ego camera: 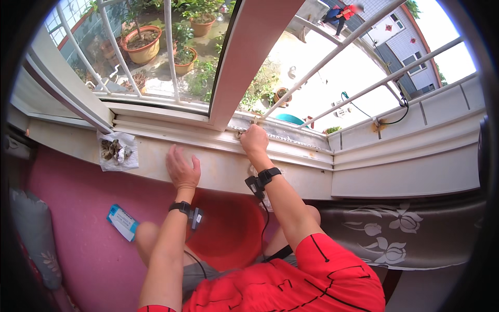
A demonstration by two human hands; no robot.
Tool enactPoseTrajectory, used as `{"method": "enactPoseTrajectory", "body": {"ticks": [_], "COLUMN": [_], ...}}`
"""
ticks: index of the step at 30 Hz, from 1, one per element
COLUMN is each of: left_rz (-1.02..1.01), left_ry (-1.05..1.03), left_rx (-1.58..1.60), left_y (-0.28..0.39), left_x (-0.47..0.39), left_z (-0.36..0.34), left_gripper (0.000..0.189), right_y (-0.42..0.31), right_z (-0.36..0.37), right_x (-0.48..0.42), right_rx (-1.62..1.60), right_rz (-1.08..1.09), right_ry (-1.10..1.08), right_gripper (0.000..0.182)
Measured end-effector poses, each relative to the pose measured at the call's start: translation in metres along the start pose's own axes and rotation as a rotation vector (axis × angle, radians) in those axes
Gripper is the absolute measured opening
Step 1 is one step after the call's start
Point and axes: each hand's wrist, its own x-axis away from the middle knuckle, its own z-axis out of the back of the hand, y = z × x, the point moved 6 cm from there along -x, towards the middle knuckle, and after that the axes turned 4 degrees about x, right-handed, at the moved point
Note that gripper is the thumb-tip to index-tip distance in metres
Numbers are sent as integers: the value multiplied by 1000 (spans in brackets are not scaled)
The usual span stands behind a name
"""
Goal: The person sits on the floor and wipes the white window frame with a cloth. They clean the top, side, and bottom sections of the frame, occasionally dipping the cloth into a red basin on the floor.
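My right hand (255, 140) is closed in a fist over the tracks of the sliding-window sill (292, 150). A small pale thing pokes out beyond its knuckles; the rest is hidden in the fist. Beside that hand, a white patterned strip (288, 139) lies along the track. My left hand (182, 167) rests on the white inner windowsill (218, 171), fingers apart, with nothing in it. To its left, a white tissue (105, 163) lies spread on the sill, bearing dirty crumpled wads (114, 150).
Below the sill, between my knees, stands a red basin (226, 230). A blue-and-white tissue pack (122, 222) lies on the pink surface (85, 218). White window bars (312, 84) stand outside, with potted plants (143, 45) and a person (343, 17) beyond.
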Motion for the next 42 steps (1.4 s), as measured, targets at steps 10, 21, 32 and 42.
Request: {"method": "enactPoseTrajectory", "body": {"ticks": [10, 21, 32, 42], "left_rz": [-11, -16, -1, -14], "left_ry": [-13, -1, 0, 3], "left_rx": [15, 32, 30, 49], "left_y": [2, 6, -3, 0], "left_x": [-2, -2, -2, 0], "left_z": [2, 4, 5, 4], "left_gripper": [41, 39, 40, 40], "right_y": [-42, -45, 4, -51], "right_z": [-18, -20, 11, -21], "right_x": [5, 5, 0, 19], "right_rx": [-77, -55, 51, -24], "right_rz": [57, 163, -124, 212], "right_ry": [11, 144, -104, 177], "right_gripper": [8, 12, 13, 10]}}
